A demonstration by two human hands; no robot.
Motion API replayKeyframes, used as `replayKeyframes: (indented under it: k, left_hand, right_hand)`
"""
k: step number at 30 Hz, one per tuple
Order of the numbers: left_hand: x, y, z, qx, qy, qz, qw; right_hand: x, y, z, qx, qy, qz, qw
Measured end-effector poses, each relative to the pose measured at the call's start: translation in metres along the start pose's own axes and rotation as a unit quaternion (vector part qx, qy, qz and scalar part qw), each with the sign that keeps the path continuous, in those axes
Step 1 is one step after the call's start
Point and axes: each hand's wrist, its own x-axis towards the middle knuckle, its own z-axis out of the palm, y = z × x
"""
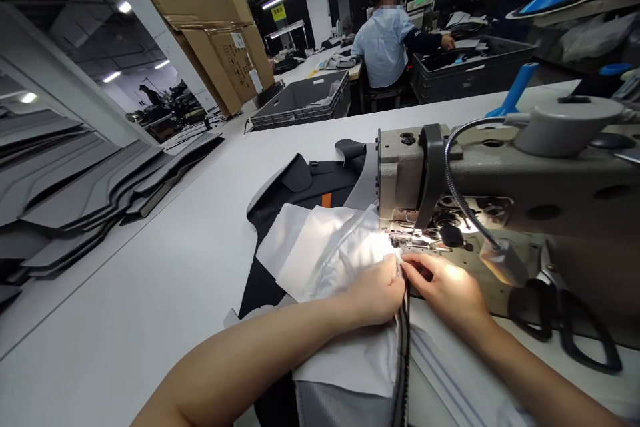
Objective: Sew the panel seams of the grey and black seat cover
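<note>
My left hand [380, 290] is closed on the edge of a white fabric piece [345, 260], close to the needle area of a sewing machine [415, 173]. Thumb and fingers of my right hand [447, 283] pinch the same fabric edge from the other side. A dark zipper tape [403, 353] runs along this edge toward me. Beneath the white layers lies a black and grey fabric panel [320, 177] with a small orange tab [327, 200]. The machine's lamp lights the stitching spot; the fingertips partly hide what they grip.
Black-handled scissors [560, 313] lie on the machine bed at right. Stacked grey panels [100, 173] cover the far left. Grey crates [305, 100] and cardboard boxes [200, 20] stand beyond the white table [165, 293]. A person in light blue [383, 43] sits farther back.
</note>
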Motion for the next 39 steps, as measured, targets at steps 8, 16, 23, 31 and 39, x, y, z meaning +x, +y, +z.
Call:
replayKeyframes:
  k: [8,16,23,31,39]
  left_hand:
    - [0.005,-0.001,-0.001,0.367,0.113,0.086,0.920]
    - [-0.001,-0.003,-0.006,0.387,0.090,0.104,0.912]
    - [0.003,-0.009,-0.013,0.382,0.083,0.140,0.910]
    - [0.022,-0.015,-0.020,0.360,0.081,0.147,0.918]
    - [0.028,-0.013,-0.025,0.350,0.077,0.141,0.923]
  right_hand:
    - [-0.003,0.007,-0.003,0.019,0.005,-0.056,0.998]
    - [-0.007,0.003,-0.005,0.039,-0.004,-0.131,0.991]
    - [-0.007,0.001,-0.006,0.002,-0.003,-0.181,0.984]
    - [-0.004,0.003,-0.006,-0.031,-0.009,-0.180,0.983]
    - [-0.002,0.005,-0.006,-0.008,-0.026,-0.188,0.982]
